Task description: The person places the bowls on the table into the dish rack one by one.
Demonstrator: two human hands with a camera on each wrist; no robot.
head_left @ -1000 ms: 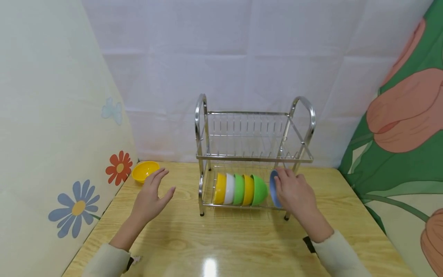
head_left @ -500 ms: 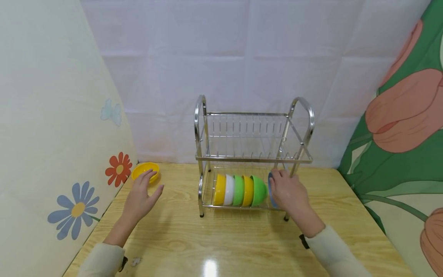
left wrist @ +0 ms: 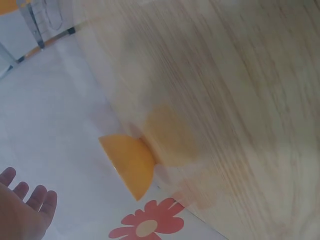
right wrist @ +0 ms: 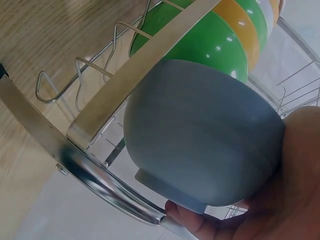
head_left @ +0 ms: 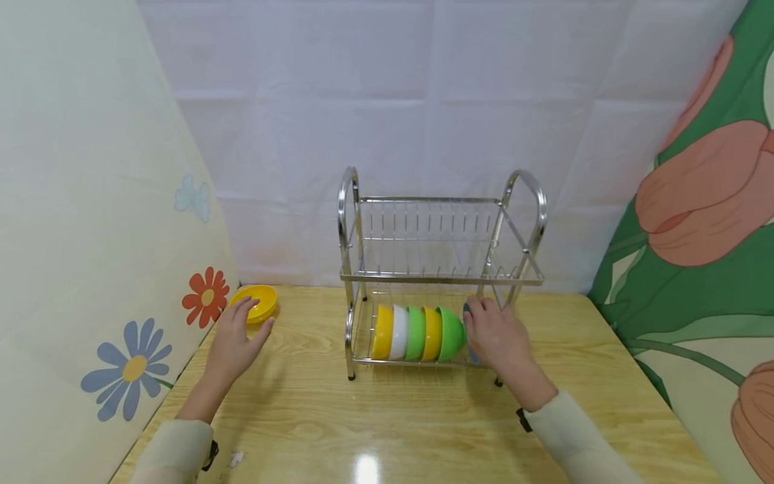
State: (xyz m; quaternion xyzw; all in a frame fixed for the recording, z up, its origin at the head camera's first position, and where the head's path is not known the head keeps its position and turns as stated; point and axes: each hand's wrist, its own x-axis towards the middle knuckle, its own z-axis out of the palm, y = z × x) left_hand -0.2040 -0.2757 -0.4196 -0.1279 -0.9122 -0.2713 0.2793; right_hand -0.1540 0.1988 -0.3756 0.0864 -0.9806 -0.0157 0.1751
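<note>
My right hand (head_left: 498, 336) grips a blue bowl (right wrist: 200, 135), turned on its side at the right end of the lower tier of a metal dish rack (head_left: 441, 277). Just left of it, a row of bowls stands on edge: green (head_left: 450, 334), yellow (head_left: 432, 334), green (head_left: 415, 334), white (head_left: 399, 334) and yellow (head_left: 382, 334). In the head view my right hand covers most of the blue bowl. My left hand (head_left: 230, 346) holds nothing, fingers spread, close to a yellow bowl (head_left: 263, 306) sitting upright on the table. The left wrist view shows that yellow bowl apart from the fingers.
The rack's upper tier spans above the lower bowls, between curved side frames (head_left: 532, 202). A white cloth (head_left: 290, 134) hangs behind the wooden table (head_left: 314, 417). Patterned panels stand left and right. A small whitish scrap (head_left: 236, 458) lies near the left sleeve.
My right hand has shifted left with the blue bowl, bringing it nearer the green bowl. My left hand has drawn left and slightly down, in front of the lone yellow bowl.
</note>
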